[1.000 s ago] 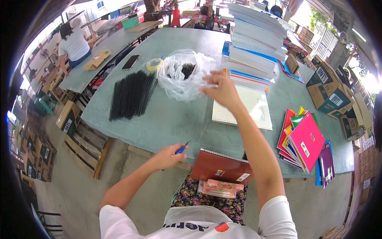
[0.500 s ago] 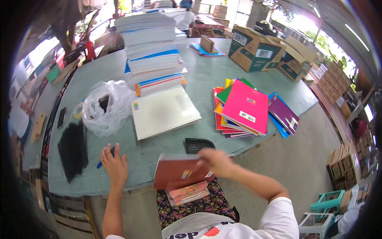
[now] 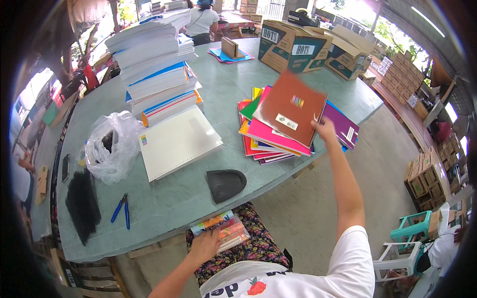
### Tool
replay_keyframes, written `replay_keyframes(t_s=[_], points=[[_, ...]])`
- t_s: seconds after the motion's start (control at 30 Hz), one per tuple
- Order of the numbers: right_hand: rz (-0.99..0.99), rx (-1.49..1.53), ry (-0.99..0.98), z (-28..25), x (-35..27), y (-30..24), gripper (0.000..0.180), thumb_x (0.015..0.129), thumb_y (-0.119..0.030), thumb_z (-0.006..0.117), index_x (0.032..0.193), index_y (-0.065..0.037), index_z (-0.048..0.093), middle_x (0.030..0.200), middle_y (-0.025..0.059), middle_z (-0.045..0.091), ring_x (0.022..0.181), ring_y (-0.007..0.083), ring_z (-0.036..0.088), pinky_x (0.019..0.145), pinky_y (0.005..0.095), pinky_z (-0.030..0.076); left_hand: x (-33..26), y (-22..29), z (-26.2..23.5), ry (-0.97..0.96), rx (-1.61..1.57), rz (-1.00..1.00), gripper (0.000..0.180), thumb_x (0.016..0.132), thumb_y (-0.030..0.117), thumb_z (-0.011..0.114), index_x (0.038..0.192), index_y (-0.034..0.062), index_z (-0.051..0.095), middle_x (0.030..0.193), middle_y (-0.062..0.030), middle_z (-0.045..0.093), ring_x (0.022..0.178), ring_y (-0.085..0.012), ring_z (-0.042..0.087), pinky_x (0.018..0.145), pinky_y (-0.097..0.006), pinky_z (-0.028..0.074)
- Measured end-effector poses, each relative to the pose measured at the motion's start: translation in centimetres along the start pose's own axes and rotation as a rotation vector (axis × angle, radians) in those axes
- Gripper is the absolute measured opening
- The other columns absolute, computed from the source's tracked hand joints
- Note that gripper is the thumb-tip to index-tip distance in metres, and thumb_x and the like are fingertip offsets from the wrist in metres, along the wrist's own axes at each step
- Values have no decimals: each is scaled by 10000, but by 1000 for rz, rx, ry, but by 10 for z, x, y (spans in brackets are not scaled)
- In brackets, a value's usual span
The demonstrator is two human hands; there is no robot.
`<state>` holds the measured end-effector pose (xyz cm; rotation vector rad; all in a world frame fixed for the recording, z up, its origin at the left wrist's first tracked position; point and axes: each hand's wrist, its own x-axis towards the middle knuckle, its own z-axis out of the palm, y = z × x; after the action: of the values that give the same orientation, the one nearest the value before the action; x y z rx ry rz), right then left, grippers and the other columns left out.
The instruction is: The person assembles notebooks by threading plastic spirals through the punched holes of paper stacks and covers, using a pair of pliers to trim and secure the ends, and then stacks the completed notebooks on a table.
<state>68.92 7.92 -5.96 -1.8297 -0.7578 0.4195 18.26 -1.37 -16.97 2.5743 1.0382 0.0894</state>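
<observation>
Your right hand [image 3: 325, 128] is stretched out over the table [image 3: 233, 89], fingers clenched on the lower right corner of a brown-covered notebook [image 3: 290, 107]. The notebook hangs tilted just above the stack of coloured notebooks [image 3: 268, 136], whose pink, red, yellow and green covers fan out directly below and to the left of your grip. A purple notebook [image 3: 343, 130] lies just right of that hand, partly under the stack's edge.

Your left hand [image 3: 206, 244] is down at your lap, closed around a small bundle of slim colourful booklets [image 3: 221, 229] resting against the flowered fabric there. Just above that hand, on the table edge, sits a dark grey rounded scoop-shaped piece [image 3: 226, 184]. Further up and left of it lies a large white spiral-bound pad [image 3: 179, 141], and beyond that a tall pile of white and blue-edged notebooks [image 3: 154, 74].

Left of your left hand lie blue-handled pliers [image 3: 121, 208], a bunch of black binding combs [image 3: 82, 203] and a clear plastic bag [image 3: 112, 146] with dark pieces inside. Well beyond your right hand stand open cardboard boxes [image 3: 293, 49].
</observation>
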Motion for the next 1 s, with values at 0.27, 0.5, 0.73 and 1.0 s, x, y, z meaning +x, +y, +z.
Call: replay_keyframes(t_s=[0.27, 0.5, 0.73, 1.0], points=[[152, -22, -94, 31, -10, -6, 333, 878, -245, 531, 1167, -85, 569, 1006, 53, 628, 951, 202, 564, 805, 410, 424, -5, -7, 11, 59, -55, -67, 360, 744, 217, 636, 1048, 74, 507, 848, -145, 608, 793, -320, 607, 643, -425, 494], [-62, -29, -16, 27, 20, 23, 338, 869, -163, 499, 1144, 19, 571, 1073, 165, 615, 950, 223, 584, 832, 336, 427, 0, -2, 12, 77, -73, -36, 354, 749, 211, 632, 1047, 68, 505, 853, -146, 609, 801, -323, 606, 644, -425, 493], [-218, -310, 57, 28, 31, 26, 391, 875, -165, 468, 1223, 12, 489, 1151, 214, 569, 1101, 347, 516, 930, 397, 389, 14, 3, 2, -132, -94, -88, 369, 797, 244, 597, 1074, 29, 482, 937, -186, 600, 877, -355, 599, 709, -455, 493], [-1121, -277, 29, 120, -94, -81, 381, 701, -35, 610, 1080, -61, 583, 1158, 161, 523, 1125, 339, 463, 936, 452, 371, 4, -1, 4, -54, -66, -53, 317, 786, 231, 602, 1036, 63, 504, 908, -145, 619, 814, -325, 617, 664, -444, 494]])
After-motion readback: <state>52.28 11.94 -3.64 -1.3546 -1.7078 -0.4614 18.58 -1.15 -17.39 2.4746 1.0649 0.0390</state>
